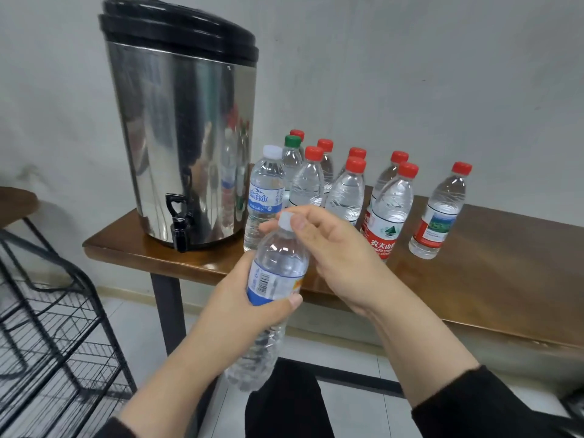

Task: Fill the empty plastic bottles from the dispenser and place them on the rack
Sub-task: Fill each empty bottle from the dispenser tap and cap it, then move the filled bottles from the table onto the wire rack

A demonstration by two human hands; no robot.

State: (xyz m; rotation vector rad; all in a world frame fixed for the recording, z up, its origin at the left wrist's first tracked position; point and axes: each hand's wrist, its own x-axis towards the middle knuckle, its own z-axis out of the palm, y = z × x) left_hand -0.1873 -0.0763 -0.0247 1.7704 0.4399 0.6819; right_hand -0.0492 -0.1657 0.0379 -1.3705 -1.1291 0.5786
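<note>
Dispenser point(180, 128) stands on the table point(493, 263) at its left end. Bottles point(347, 184) cluster to its right. Rack point(53, 327) sits on the floor, left of the table.

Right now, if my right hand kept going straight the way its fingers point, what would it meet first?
The right hand points left toward the white cap of the held bottle, which its fingers already pinch. Beyond that, probably the white-capped bottle on the table, though depth is unclear.

left hand point(240, 298) gripping bottle point(278, 267), right hand point(328, 248) pinching cap point(287, 221)
</note>
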